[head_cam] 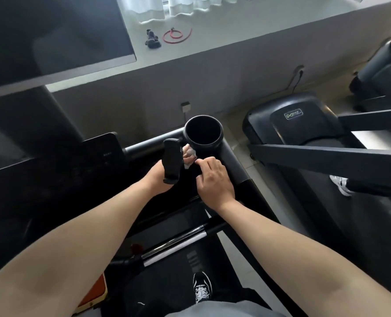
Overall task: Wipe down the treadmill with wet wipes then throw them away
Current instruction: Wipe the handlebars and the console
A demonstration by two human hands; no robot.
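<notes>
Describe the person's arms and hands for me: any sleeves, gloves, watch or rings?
The left forearm and right forearm are bare; no sleeve enters the frame. The left hand and right hand wear no gloves, and neither wrist carries a watch or band. No ring shows on the right hand; the left hand's fingers are mostly hidden behind a black phone holder.

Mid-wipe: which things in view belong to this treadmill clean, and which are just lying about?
In the job: white crumpled wet wipe, held by left hand, right hand pinching it; dark treadmill handlebar; black round cup holder; black phone clamp.
Lying about: red loop band; small dark object beside it; neighbouring dark treadmill.
</notes>
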